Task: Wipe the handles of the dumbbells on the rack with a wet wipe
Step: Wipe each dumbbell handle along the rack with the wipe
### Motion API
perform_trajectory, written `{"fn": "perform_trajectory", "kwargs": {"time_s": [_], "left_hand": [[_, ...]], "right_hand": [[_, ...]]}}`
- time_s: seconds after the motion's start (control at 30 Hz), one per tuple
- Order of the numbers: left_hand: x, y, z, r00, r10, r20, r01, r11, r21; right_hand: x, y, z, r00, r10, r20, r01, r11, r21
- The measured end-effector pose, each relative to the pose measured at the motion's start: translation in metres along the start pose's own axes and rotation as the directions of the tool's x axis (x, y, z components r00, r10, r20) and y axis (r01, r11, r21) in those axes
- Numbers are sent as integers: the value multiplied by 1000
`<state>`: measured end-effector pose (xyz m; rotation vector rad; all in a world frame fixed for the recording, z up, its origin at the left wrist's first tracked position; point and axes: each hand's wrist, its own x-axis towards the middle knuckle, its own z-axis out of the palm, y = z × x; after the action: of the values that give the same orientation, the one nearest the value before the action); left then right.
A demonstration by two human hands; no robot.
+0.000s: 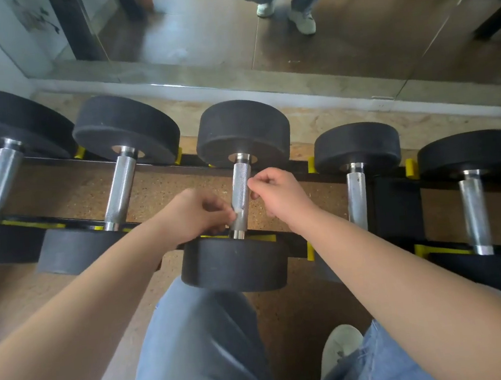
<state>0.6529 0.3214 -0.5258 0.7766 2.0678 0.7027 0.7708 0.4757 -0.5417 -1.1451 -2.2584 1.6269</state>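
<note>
Several black dumbbells with knurled steel handles lie side by side on a black and yellow rack (pixel 295 242). Both my hands are at the handle (pixel 242 177) of the middle dumbbell. My left hand (pixel 196 216) pinches at the lower left side of the handle. On the right side, at mid height, my right hand (pixel 280 196) has its fingertips pinched together. Between the two hands a thin pale wet wipe (pixel 241 213) lies around the handle, hard to tell from the metal.
Neighbouring dumbbell handles stand to the left (pixel 120 187) and right (pixel 357 198), close to my hands. Behind the rack a wall mirror (pixel 351 42) reflects legs and white shoes. My knee in blue jeans (pixel 197 348) and my white shoe (pixel 341 349) are below the rack.
</note>
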Motion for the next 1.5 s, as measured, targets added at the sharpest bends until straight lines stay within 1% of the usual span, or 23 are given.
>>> {"fn": "perform_trajectory", "kwargs": {"time_s": [0.07,0.17,0.27,0.33,0.4,0.47,0.53,0.63,0.67,0.7,0.8,0.87,0.93,1.0,1.03,1.1,1.17,1.2,1.3,1.33,1.37,1.43,1.5], "left_hand": [[5,-2,3,999,-6,-34,0,987,-162],[27,3,8,986,-18,-165,-63,878,-474],[32,-1,8,984,84,-154,-154,834,-530],[19,-8,4,979,199,-51,-203,900,-385],[8,-9,-2,966,242,90,-238,970,-55],[8,-4,-6,964,249,95,-264,940,215],[14,3,-5,961,273,-37,-259,942,212],[26,7,-1,943,203,-266,-219,975,-33],[28,5,-2,951,179,-254,-208,973,-96],[27,2,-4,967,178,-182,-198,975,-99],[13,-5,-13,974,171,148,-200,956,215],[8,-7,-14,967,166,195,-218,934,283],[12,-6,-12,980,178,86,-190,969,161],[23,-5,-6,991,96,-97,-108,986,-124],[29,-3,-3,988,40,-150,-80,958,-275],[36,0,2,990,-31,-136,-39,873,-486],[35,-1,1,999,-40,-19,24,849,-528],[31,-3,-3,998,-34,59,59,870,-490],[19,-7,-14,959,-25,283,96,966,-241],[19,-7,-13,956,-21,293,99,963,-251],[20,-5,-11,966,-21,257,109,937,-331],[29,1,-6,992,-42,123,101,840,-532],[39,9,-4,999,-41,1,34,812,-583]], "right_hand": [[0,0,5,1000,22,-3,-22,1000,1],[0,0,11,998,16,-64,-17,1000,-11],[-2,-6,7,990,-45,-131,35,997,-74],[-1,-9,1,991,-63,-120,47,991,-127],[2,-10,-1,994,-71,-81,56,982,-180],[5,-11,-1,997,-70,-41,59,975,-212],[8,-14,-1,998,-60,-19,54,973,-226],[10,-20,-9,1000,-30,4,30,977,-212],[10,-21,-12,1000,-11,20,15,979,-202],[11,-23,-14,999,3,40,5,979,-202],[16,-30,-19,991,35,130,4,958,-286],[19,-35,-18,978,74,196,-11,952,-306],[21,-38,-17,969,100,224,-30,954,-299],[19,-39,-16,966,102,235,-44,970,-239],[19,-39,-15,968,100,230,-49,975,-217],[19,-37,-11,979,86,185,-39,969,-243],[21,-37,-8,984,94,149,-55,968,-244],[22,-37,-7,984,104,144,-68,970,-232],[22,-36,-8,982,123,145,-90,972,-219],[23,-36,-9,981,125,145,-92,973,-213],[23,-36,-8,981,126,147,-94,975,-203],[23,-35,-7,982,121,148,-96,981,-170],[22,-35,-6,982,117,145,-96,985,-145]]}}
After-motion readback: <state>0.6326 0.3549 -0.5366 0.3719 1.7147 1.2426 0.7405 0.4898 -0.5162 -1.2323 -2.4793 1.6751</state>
